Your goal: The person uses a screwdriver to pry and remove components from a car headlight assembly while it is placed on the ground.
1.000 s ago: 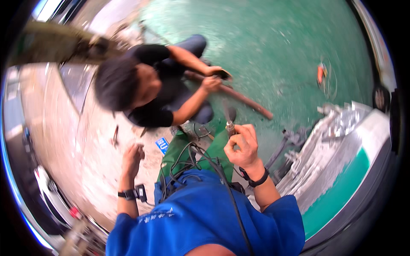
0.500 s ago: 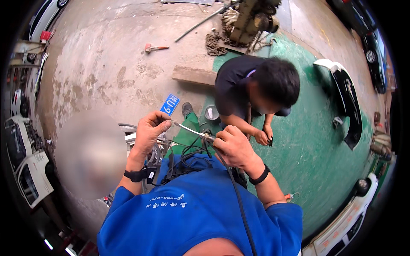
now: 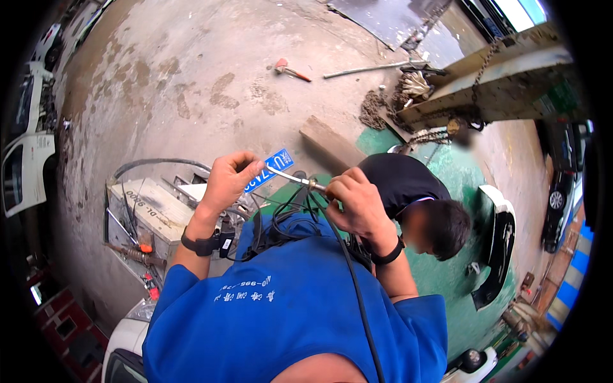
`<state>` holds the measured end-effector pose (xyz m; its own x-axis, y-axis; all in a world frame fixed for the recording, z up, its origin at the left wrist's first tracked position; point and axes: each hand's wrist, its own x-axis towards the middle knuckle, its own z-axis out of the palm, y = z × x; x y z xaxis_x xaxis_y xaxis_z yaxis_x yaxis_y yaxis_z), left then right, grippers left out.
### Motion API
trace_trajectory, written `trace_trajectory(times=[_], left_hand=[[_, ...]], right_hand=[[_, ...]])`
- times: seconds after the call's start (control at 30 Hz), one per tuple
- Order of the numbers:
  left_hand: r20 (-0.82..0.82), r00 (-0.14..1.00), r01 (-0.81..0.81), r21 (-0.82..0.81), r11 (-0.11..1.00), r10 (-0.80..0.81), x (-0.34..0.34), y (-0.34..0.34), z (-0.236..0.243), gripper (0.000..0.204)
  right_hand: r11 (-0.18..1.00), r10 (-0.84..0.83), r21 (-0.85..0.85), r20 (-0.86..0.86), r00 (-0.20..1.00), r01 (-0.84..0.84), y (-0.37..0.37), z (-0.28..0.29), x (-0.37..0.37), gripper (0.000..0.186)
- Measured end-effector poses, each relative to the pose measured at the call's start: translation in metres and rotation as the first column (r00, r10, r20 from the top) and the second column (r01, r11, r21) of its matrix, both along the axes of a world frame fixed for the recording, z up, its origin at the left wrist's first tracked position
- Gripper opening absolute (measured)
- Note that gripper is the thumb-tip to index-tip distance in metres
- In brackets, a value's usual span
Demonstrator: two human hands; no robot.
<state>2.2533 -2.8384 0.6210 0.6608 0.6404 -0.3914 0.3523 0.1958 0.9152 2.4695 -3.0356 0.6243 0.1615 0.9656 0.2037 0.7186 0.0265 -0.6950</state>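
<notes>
My left hand [image 3: 227, 182] is raised, with finger and thumb pinched at the pale tip of a slim metal tool [image 3: 287, 175]. My right hand [image 3: 357, 204] is wrapped round the tool's thicker metal end, fingers curled. A black cord [image 3: 357, 293] runs from near that hand down over my blue shirt, and more cables loop below my hands. A blue plate [image 3: 280, 159] lies on the floor beyond the tool. A co-worker [image 3: 393, 175] in a dark top bends down just beyond my right hand, partly hidden by it.
A wooden beam [image 3: 329, 143], a hammer [image 3: 294, 71], a metal bar [image 3: 364, 70] and chains [image 3: 373, 108] lie ahead. A steel beam [image 3: 485, 83] juts in at upper right. A crate [image 3: 147, 204] with hoses stands at left, a bumper [image 3: 491, 255] lies at right, and cars [image 3: 559, 191] line the edges.
Over the last second my left hand has risen from below to the tool's tip. My view has swung round, and the co-worker has bent further down beside my right hand.
</notes>
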Motion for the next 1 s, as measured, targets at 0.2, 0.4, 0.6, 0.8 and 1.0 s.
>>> trace_trajectory(times=[0.2, 0.4, 0.6, 0.8, 1.0], left_hand=[[0.163, 0.967, -0.210, 0.081, 0.974, 0.195, 0.018, 0.037, 0.021, 0.025], [0.291, 0.889, -0.411, 0.167, 0.896, 0.354, 0.052, 0.063, 0.061, 0.026], [0.339, 0.837, -0.512, 0.205, 0.834, 0.431, 0.072, 0.086, 0.090, 0.024], [0.420, 0.762, -0.605, 0.191, 0.773, 0.493, 0.091, 0.103, 0.101, 0.014], [0.367, 0.778, -0.618, 0.298, 0.728, 0.510, 0.098, 0.141, 0.106, 0.012]], right_hand=[[0.996, 0.067, 0.072, -0.271, 0.960, -0.049, 0.062, 0.013, 0.037, 0.023], [0.959, 0.015, -0.155, -0.807, 0.591, -0.237, 0.120, 0.025, 0.075, 0.021], [0.851, 0.031, -0.053, -0.988, 0.151, -0.523, 0.183, 0.035, 0.115, 0.025], [0.729, -0.067, 0.072, -0.982, -0.176, -0.681, 0.235, 0.029, 0.135, 0.027], [0.683, -0.107, 0.072, -0.975, -0.197, -0.727, 0.281, 0.030, 0.138, 0.026]])
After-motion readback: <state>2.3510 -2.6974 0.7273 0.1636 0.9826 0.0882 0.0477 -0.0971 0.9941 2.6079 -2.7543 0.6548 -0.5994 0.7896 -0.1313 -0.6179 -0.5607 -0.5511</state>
